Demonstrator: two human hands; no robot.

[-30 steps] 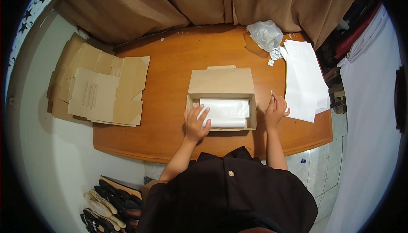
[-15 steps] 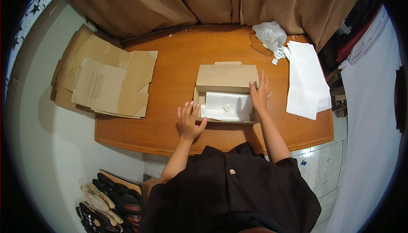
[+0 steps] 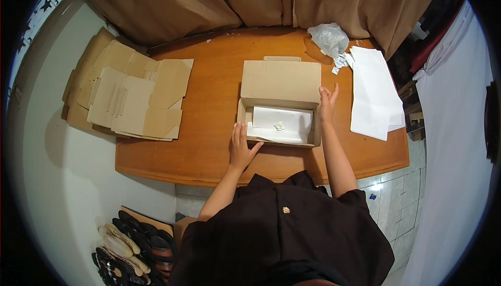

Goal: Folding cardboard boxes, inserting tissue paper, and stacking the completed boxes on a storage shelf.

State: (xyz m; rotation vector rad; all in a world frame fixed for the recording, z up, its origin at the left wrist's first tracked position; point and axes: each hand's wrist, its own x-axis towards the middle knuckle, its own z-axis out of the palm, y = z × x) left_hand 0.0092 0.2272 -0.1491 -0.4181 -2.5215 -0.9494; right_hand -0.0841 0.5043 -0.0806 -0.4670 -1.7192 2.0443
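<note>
A brown cardboard box sits open near the middle of the table. Its hinged lid is tilted up at the far side. Inside lies a folded white paper sheet with a small white packet on top. My left hand holds the near left corner, fingers along the side wall and thumb spread along the front. My right hand holds the lid's right edge near its lower corner, thumb on the edge and one finger pointing up; the other fingers are partly hidden.
A stack of flattened cardboard boxes lies at the table's left. White paper sheets lie on the right, with a clear plastic bag and small white packets beyond. Brown curtains hang behind; shoes lie below left.
The lid has come up, its right edge now at my right hand, which has moved outward from over the box. My left hand has moved right, onto the box corner.
</note>
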